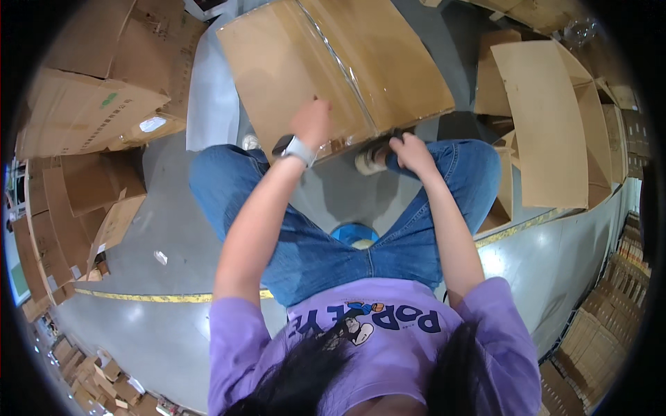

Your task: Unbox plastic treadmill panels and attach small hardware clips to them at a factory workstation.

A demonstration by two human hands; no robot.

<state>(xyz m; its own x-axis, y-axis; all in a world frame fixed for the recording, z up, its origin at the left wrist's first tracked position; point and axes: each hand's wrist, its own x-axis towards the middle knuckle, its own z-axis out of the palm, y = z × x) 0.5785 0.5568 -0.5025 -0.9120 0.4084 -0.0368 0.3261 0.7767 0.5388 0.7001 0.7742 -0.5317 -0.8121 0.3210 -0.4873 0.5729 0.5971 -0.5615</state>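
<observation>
A large brown cardboard box (277,62) lies in front of my knees, its top seam covered with shiny clear tape (340,59). My left hand (312,125), with a watch on its wrist, rests on the box top left of the seam, fingers curled and nothing visible in them. Beside the near edge, my right hand (414,154) is closed around what looks like a dark tape dispenser (398,133), largely hidden by the fingers. A pale rounded thing (368,163) shows just left of it; I cannot tell whether it is a tape roll or a shoe.
Large cartons (83,118) stand at the left, with an opened one (97,184) below. Another open carton (544,125) stands at the right. A pale sheet (211,90) hangs beside the box. Yellow tape (159,298) crosses the grey floor (166,229) behind me.
</observation>
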